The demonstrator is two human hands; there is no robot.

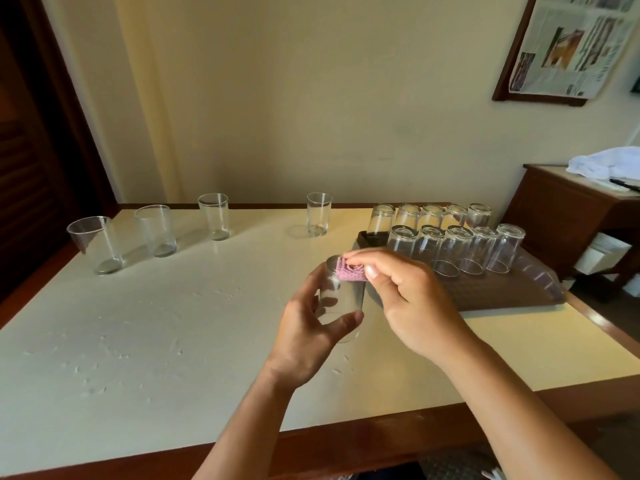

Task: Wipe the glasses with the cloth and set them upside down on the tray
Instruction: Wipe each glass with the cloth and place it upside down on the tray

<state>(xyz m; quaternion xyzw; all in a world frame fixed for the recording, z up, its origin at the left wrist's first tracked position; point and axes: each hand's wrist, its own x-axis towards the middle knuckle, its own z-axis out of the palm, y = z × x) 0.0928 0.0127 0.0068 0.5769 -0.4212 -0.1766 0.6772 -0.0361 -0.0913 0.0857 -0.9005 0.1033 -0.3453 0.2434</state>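
Above the smooth cream table (173, 323), the left hand (304, 337) grips a clear cylindrical glass (341, 299) while the right hand (412, 299) pinches a pink knitted cloth (349, 273) at its rim, beside the dark tray (502, 292).

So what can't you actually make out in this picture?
Head view only:
- Held glass: its rim is covered by the pink cloth and right hand; the left hand hides one side.
- Tray: its back half is hidden by upturned glasses.
- Wall poster: cut off by the top edge, print too small.
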